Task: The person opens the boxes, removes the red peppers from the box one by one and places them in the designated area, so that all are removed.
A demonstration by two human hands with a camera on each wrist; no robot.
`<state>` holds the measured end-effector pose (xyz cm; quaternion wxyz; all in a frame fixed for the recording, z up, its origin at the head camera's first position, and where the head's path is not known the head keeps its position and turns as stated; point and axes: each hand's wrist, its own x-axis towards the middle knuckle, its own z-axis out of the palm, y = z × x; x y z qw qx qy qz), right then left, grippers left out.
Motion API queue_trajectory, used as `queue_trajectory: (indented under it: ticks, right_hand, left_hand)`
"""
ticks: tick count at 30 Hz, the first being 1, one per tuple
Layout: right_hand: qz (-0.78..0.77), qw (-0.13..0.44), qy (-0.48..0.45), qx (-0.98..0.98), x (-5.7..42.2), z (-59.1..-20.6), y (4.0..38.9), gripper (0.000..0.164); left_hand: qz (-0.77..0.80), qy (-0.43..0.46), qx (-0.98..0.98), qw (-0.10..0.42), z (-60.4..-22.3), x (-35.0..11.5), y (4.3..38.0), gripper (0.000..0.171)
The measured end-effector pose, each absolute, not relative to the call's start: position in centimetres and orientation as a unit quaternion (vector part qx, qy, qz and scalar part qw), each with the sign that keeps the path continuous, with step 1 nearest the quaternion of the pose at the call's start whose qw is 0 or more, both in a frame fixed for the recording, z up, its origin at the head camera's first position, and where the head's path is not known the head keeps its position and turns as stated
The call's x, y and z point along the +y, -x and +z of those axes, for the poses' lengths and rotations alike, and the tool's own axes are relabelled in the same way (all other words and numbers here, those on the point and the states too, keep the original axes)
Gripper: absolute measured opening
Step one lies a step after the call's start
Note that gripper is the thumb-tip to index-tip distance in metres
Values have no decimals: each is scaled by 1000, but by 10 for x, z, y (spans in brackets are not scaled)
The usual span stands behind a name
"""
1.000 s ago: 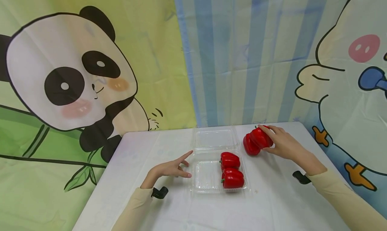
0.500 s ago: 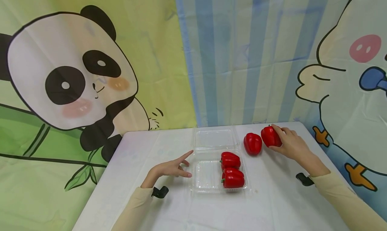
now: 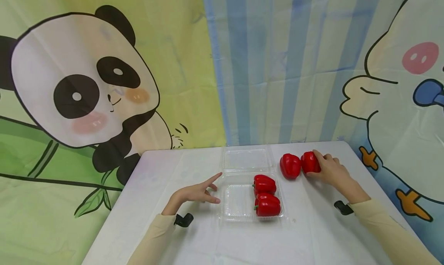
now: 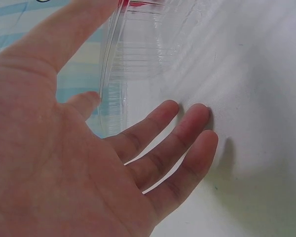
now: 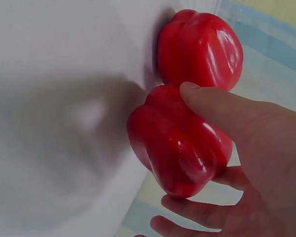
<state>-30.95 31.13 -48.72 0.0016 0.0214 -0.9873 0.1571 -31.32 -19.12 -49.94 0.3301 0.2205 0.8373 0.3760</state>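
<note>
My right hand (image 3: 329, 171) holds a red bell pepper (image 5: 175, 143) between thumb and fingers, low at the back right of the table. Just left of it sits another red bell pepper (image 3: 290, 166). Two more peppers, a rear one (image 3: 264, 184) and a front one (image 3: 267, 205), lie in the right half of a clear plastic clamshell box (image 3: 239, 219), whose lid (image 3: 245, 159) is folded back. My left hand (image 3: 197, 192) is at the box's left edge, fingers spread and holding nothing. In the left wrist view its palm (image 4: 74, 163) faces the camera, thumb and index at the box rim.
A white-covered table (image 3: 194, 242) bears everything. Behind it hangs a curtain (image 3: 263, 83) printed with stripes and a panda (image 3: 83, 87). Black straps with small cameras are on both wrists, the left camera (image 3: 184, 220) near the box.
My right hand has carried its pepper rightward, away from the pepper beside it, then lowered it to the table. The left hand and the box stay where they were.
</note>
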Motion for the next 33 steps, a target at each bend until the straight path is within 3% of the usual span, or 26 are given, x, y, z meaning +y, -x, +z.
queue_trajectory:
  ticks: [33]
  right_hand:
    - [146, -23, -24, -989, 306, -491, 312, 101]
  left_hand:
    - [375, -214, 839, 330, -503, -191, 316, 103]
